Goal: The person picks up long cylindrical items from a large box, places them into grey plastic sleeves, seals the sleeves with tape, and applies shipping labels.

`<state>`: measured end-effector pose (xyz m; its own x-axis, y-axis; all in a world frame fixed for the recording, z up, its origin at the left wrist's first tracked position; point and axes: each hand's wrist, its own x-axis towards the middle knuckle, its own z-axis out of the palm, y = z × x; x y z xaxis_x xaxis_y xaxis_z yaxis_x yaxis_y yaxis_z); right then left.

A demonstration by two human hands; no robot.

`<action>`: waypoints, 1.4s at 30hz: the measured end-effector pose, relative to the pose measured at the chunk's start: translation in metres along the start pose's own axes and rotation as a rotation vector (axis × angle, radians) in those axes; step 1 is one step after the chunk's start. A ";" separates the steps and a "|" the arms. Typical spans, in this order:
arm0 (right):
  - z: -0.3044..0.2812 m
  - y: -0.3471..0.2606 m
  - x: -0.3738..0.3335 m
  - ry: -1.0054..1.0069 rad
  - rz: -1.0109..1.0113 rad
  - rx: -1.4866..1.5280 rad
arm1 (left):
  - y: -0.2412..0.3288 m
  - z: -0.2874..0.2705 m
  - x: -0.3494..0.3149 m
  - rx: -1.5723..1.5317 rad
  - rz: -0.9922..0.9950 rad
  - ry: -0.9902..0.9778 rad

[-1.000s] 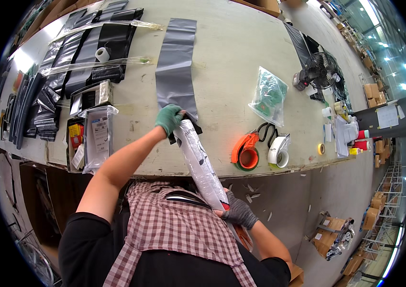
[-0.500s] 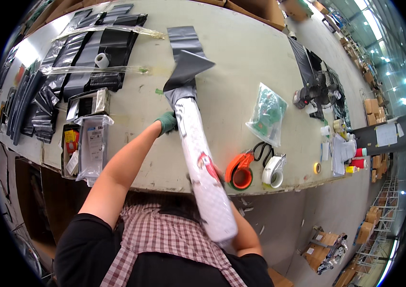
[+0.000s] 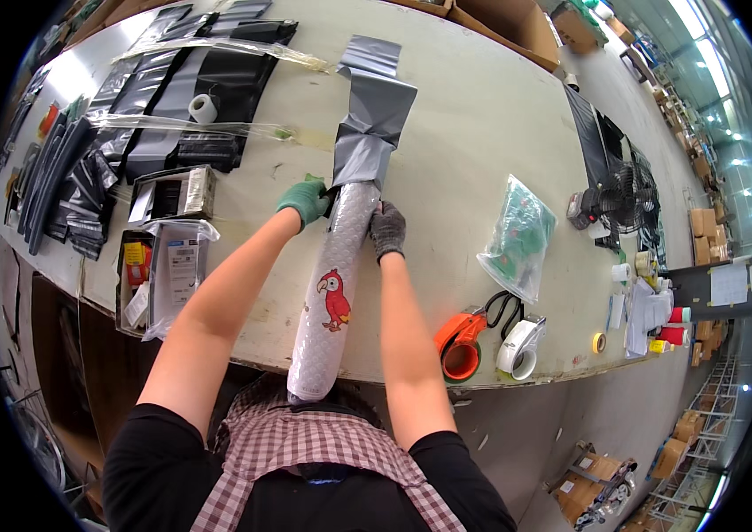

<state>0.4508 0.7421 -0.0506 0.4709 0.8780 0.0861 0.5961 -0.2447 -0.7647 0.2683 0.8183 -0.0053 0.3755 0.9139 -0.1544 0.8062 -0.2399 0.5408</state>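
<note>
A long roll in bubble wrap [image 3: 333,257], printed with a red parrot, lies lengthwise before me. Its near end hangs over the table edge by my apron, and its far end sits inside the mouth of a grey plastic mailing bag [image 3: 374,115]. The bag stretches away from me, creased and flat beyond the roll. My left hand [image 3: 307,202], in a green glove, is closed on the left edge of the bag's mouth. On the opposite side my right hand [image 3: 387,230], in a dark grey glove, pinches the bag's right edge, close against the roll; its fingertips are partly hidden.
To the right lie a clear bag of green items [image 3: 519,239], an orange tape dispenser [image 3: 459,346], black-handled scissors [image 3: 504,310] and a white tape dispenser [image 3: 520,348]. A black fan [image 3: 624,191] stands farther right. Stacked mailing bags [image 3: 150,133] and small boxes [image 3: 172,195] occupy the left.
The roll's near end has swung left and its parrot print now faces up. My right hand has come from beside the roll's lower part to the bag's mouth. The bag's folded flap has straightened.
</note>
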 end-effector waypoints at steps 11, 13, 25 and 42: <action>-0.102 0.032 -0.286 -0.699 -0.482 -0.253 | -0.038 0.022 -0.286 -0.040 -0.030 -0.763; -0.099 0.043 -0.273 -0.811 -0.553 -0.277 | -0.008 0.005 -0.272 0.126 -0.012 -0.815; -0.125 0.034 -0.227 -0.554 0.055 0.007 | 0.021 0.022 -0.245 -0.258 -0.237 -0.691; -0.127 -0.065 -0.262 -0.311 -0.582 -0.110 | -0.057 -0.061 -0.301 -0.199 -0.048 -0.249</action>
<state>0.3714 0.4759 0.0580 -0.1478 0.9531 0.2642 0.7668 0.2792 -0.5780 0.0818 0.5770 0.0611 0.4597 0.8083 -0.3678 0.7297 -0.1077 0.6752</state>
